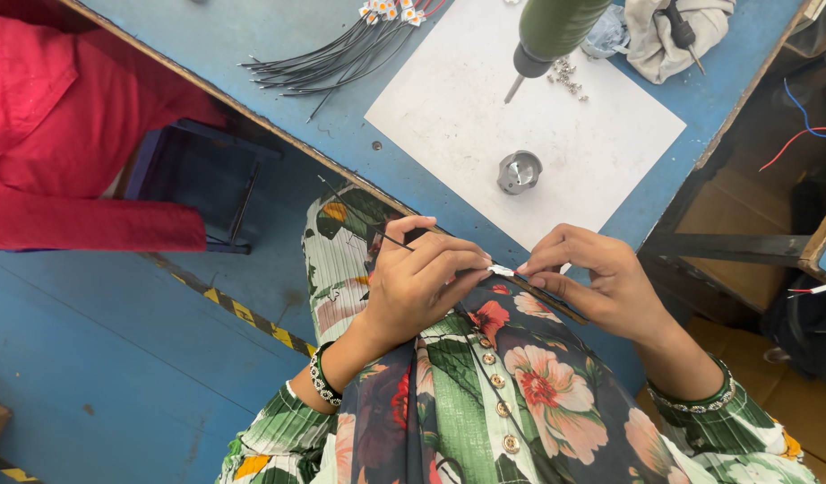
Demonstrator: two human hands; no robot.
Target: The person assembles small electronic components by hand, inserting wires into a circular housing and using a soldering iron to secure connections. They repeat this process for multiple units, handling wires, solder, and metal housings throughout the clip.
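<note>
Where the blue tabletop [252, 45] meets its near edge, both hands pinch a small white connector [502, 270]. The left hand [422, 278] also grips a thin black wire [391, 237]; the right hand [601, 282] holds with fingertips narrow. A white sheet [467, 116] lies above, blue floor [90, 358] below.

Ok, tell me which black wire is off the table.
The single black wire pinched in the left hand, over the lap; the others lie bundled on the blue table.

A blue table [252, 45] carried a white sheet [485, 116], a grey metal cap [519, 171] and a bundle of black wires [328, 61] with white and orange ends. A dark green screwdriver [556, 27] hung above. The left hand [422, 278] and right hand [592, 278] pinched a white piece [501, 270] on a black wire. The dress [485, 394] was green, white and black with red and pink flowers. Red cloth [64, 125] lay at the side.
</note>
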